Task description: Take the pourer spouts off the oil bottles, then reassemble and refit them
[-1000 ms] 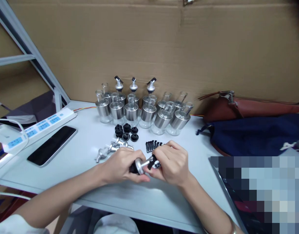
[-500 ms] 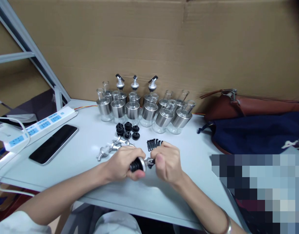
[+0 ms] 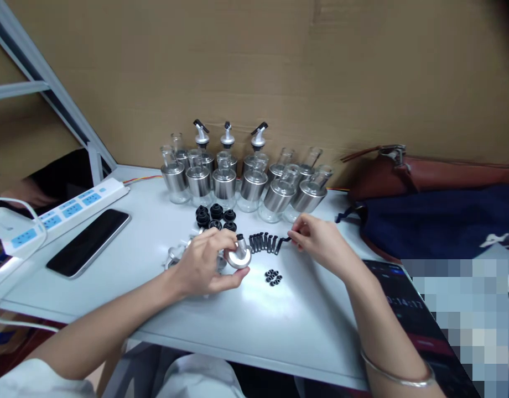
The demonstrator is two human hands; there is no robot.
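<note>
My left hand is closed around a silver pourer spout, its flange and black-tipped nozzle facing up between fingers and thumb. To the right, the fingertips of my right hand pinch a small black lever at the end of a row of black levers. Below that row lies a cluster of small black rings. Black ribbed stoppers sit in a group beyond my left hand. More silver spouts lie partly hidden behind that hand.
Several glass bottles with steel sleeves stand at the back, three topped with pourers. A phone and a power strip are at left. At right are a brown bag, navy cloth and a dark timer screen.
My hands have separated. The right moved away from the spout to the black levers and now pinches one. My left hand raised and turned the spout, with its flange now facing up.
</note>
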